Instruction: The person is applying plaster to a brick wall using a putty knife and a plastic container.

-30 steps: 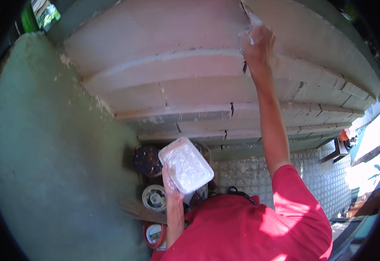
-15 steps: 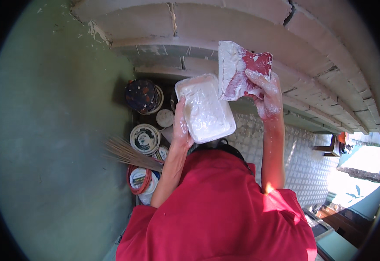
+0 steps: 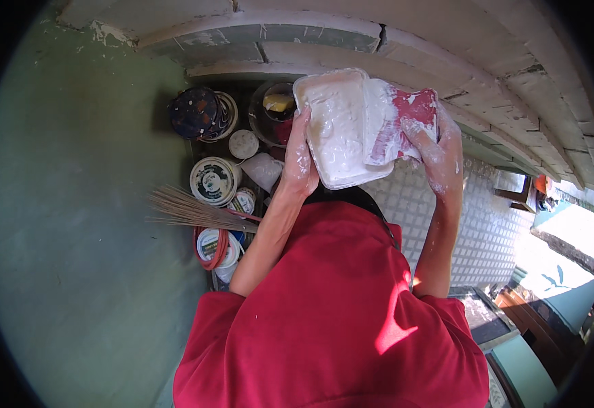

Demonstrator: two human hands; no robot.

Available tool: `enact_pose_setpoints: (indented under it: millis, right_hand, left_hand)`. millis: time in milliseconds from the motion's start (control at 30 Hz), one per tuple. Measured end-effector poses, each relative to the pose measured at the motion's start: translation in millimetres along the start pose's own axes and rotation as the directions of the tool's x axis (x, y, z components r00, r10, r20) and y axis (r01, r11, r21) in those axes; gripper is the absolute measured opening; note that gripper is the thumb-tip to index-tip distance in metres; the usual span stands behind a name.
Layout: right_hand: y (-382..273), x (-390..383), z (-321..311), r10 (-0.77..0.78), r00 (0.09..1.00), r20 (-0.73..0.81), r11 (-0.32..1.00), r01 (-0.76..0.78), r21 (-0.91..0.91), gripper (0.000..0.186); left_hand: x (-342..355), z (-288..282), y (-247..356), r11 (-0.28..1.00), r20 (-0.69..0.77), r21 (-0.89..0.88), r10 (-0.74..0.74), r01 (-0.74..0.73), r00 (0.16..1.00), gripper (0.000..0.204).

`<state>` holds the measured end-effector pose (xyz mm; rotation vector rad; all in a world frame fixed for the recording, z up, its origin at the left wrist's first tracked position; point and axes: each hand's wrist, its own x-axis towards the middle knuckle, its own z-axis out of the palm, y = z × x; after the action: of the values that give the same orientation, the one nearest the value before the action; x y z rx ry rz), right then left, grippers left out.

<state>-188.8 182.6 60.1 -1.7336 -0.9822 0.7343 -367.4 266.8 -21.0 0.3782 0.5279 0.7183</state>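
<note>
While left hand (image 3: 302,163) grips tray (image 3: 334,129), right hand (image 3: 438,153) presses, seemingly, sponge (image 3: 406,122).

The right hand (image 3: 440,153), raised to the stepped white ceiling moulding one second ago, is now lowered beside the left hand (image 3: 300,163). Its red, plaster-smeared flat scraper (image 3: 406,122), held apart half a second ago, now rests in the white rectangular plastic tray (image 3: 334,129), which has tilted to show its coated inside.

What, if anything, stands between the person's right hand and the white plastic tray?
Only the red, white-smeared flat pad that the right hand holds; it overlaps the right edge of the white plastic tray, which the left hand grips. Nothing else intervenes.
</note>
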Motion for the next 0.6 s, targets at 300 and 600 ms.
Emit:
enact_pose_setpoints:
  millis: [300,600]
  right_hand:
    - [16,3,-20,-0.045,0.985,0.169,0.997,0.054,-0.051,0.028]
    - [51,5,-52,0.036,0.952,0.304,0.999,-0.036,-0.004,0.026]
  left_hand:
    - [11,36,-43,1.0,0.016,0.001,0.013,-0.013,1.0,0.05]
    - [11,51,-84,0.998,-0.08,0.06,0.04,-0.035,0.996,0.049]
